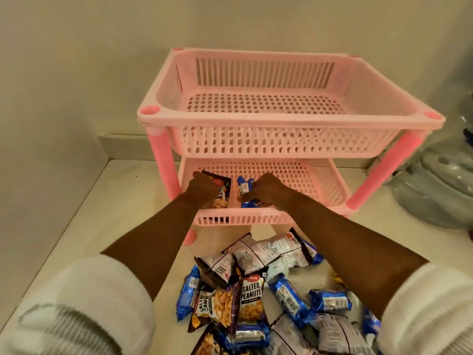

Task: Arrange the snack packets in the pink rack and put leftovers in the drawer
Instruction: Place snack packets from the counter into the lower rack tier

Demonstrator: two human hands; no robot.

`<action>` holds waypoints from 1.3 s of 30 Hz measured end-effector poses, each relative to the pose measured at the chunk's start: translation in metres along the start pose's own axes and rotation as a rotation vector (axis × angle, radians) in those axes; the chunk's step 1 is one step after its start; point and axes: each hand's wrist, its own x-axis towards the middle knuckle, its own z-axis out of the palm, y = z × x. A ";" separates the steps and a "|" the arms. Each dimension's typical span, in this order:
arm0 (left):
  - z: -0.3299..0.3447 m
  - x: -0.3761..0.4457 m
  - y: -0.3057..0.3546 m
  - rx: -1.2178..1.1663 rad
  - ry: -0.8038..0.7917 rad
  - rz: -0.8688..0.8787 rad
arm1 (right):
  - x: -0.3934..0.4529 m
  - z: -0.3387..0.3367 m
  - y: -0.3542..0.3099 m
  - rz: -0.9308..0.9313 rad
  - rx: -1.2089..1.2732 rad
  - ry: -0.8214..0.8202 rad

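Both hands are closed on packets inside the lower tray (238, 219) of the pink rack (281, 119). The left hand (202, 187) grips a dark peanut packet (220, 192), standing it upright at the tray's front left; the hand covers the packet's left half, so only part of the print shows. The right hand (267, 189) holds a blue packet (244, 187) just beside it, and a second blue packet (249, 203) shows under the same hand, though whether the fingers grip that one too cannot be told, since the fingertips are hidden behind the knuckles.

Nearest the camera, white ribbed sleeves (84, 303) fill the bottom corners. Between the forearms a loose pile of snack packets (268, 290) lies on the counter (143, 180) at its near edge: salted peanut bags (252, 294), blue wrapped biscuit packs (330, 301) and some turned silver side up. The pile runs off the bottom of the frame and partly under the right arm, so its full extent is hidden.

Beyond the pile the rack stands towards the counter's back edge against the wall. Its upper tray (268, 103) shades much of the lower tray's floor. At the right edge a greyish glassy object (440, 180) is cut off and too blurred to identify.
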 end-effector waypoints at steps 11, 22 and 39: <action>-0.003 -0.004 -0.001 0.631 -0.040 0.649 | 0.007 0.008 -0.006 -0.034 -0.187 -0.104; 0.003 0.019 -0.009 0.650 -0.266 0.449 | 0.017 0.018 -0.004 -0.052 -0.369 -0.010; -0.001 -0.034 0.007 0.364 0.046 0.508 | -0.049 -0.017 0.002 -0.295 -0.143 0.284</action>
